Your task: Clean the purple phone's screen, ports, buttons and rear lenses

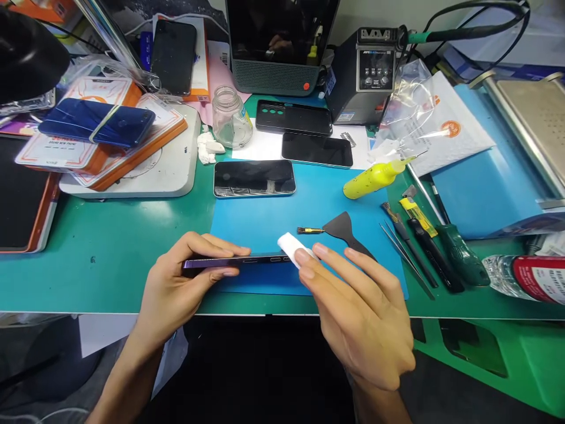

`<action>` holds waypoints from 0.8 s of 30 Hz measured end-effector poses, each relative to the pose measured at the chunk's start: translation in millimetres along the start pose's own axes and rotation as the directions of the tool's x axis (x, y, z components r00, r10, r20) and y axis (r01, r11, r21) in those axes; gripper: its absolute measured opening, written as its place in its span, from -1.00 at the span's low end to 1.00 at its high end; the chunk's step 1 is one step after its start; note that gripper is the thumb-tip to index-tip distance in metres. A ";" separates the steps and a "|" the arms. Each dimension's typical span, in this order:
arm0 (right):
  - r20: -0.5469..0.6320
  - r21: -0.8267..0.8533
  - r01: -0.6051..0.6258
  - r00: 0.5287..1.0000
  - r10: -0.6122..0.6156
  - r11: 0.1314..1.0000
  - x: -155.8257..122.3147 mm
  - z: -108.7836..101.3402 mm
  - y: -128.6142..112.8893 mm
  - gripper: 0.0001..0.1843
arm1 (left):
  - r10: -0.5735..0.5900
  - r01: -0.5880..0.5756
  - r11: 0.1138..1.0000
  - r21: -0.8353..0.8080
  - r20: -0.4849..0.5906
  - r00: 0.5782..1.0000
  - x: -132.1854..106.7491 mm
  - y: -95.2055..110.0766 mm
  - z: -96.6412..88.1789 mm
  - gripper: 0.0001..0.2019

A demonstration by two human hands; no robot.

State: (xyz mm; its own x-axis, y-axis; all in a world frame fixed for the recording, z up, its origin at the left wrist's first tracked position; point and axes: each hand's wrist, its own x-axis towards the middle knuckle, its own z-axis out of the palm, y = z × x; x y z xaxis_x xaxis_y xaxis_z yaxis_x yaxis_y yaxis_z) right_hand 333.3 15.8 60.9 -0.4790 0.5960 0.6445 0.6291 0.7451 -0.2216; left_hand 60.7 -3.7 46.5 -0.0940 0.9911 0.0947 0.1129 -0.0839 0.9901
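My left hand [183, 274] grips a purple-edged smartphone [238, 261] by its left end, fingers above and thumb below, so that its thin side with buttons faces me. At the phone's right end, my right hand [359, 300] holds a folded white wipe [289, 244] against the edge. The fingers cover part of the wipe and the far corner of the phone. Both hands are over a blue mat [247, 227]. Just behind the wipe lie a small brush [310, 231] and a dark flat scraper [342, 229].
Another phone [255, 178] lies on the mat's back edge, near a glass jar [232, 121]. A yellow bottle [375, 179] with a needle tip leans at right, beside tweezers [408, 259], a green-handled screwdriver [463, 253] and a plastic bottle [529, 278]. Boxes [110, 135] are stacked left.
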 end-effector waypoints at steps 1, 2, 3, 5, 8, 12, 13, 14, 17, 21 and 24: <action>0.005 -0.016 0.018 1.000 -0.018 1.000 -1.0 -3.2 3.3 -0.59 | 0.004 -0.004 1.000 0.002 -0.001 1.000 0.0 -0.5 -0.1 -0.86; 0.002 -0.029 0.026 1.000 -0.026 0.999 -1.3 -5.9 6.1 -0.59 | 0.007 -0.007 1.000 0.004 0.002 1.000 0.0 -1.0 -0.2 -0.86; 0.003 -0.036 0.038 0.999 -0.037 0.999 -0.8 -7.9 8.1 -0.60 | 0.009 -0.009 1.000 0.007 0.005 1.000 -0.1 -1.4 -0.4 -0.86; 0.013 -0.026 0.083 0.996 -0.083 0.996 2.3 -9.3 9.0 -0.64 | 0.015 -0.015 1.000 0.016 0.009 1.000 -0.5 -2.0 -0.8 -0.87; 0.027 -0.009 0.141 0.990 -0.141 0.990 7.9 -7.3 5.1 -0.69 | 0.032 -0.032 0.999 0.037 0.010 0.999 -1.0 -2.5 -1.0 -0.86; -0.005 0.012 0.112 0.994 -0.112 0.994 9.3 -8.2 2.5 -0.70 | 0.052 -0.053 0.998 0.043 0.020 0.998 -1.0 -3.0 -1.3 -0.85; -0.009 0.016 0.114 0.993 -0.114 0.993 9.2 -9.4 2.4 -0.69 | 0.055 -0.056 0.997 0.048 0.022 0.998 -1.0 -3.0 -1.5 -0.85; -0.010 0.013 0.125 0.992 -0.125 0.992 9.4 -10.7 2.1 -0.68 | 0.053 -0.054 0.997 0.055 0.022 0.998 -1.1 -3.0 -1.6 -0.84; 0.025 -0.011 0.151 0.988 -0.150 0.989 11.7 -14.2 1.3 -0.67 | 0.047 -0.049 0.996 0.080 0.016 0.999 -1.7 -2.8 -1.8 -0.83; 0.040 0.013 0.159 0.986 -0.160 0.987 13.1 -18.3 8.1 -0.66 | 0.042 -0.043 0.996 0.073 0.024 0.999 -2.4 -2.9 -1.8 -0.81; 0.025 0.039 0.159 0.987 -0.160 0.987 11.9 -18.9 13.3 -0.60 | 0.045 -0.047 0.997 0.058 0.032 0.998 -2.0 -3.5 -2.0 -0.82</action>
State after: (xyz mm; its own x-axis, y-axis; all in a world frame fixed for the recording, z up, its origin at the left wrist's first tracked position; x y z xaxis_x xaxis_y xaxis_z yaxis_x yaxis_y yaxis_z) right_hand 347.5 27.2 79.4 -0.5885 0.4767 0.6530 0.5207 0.8414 -0.1449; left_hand 58.5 -5.6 43.1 -0.0567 0.9891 0.1359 0.1741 -0.1242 0.9769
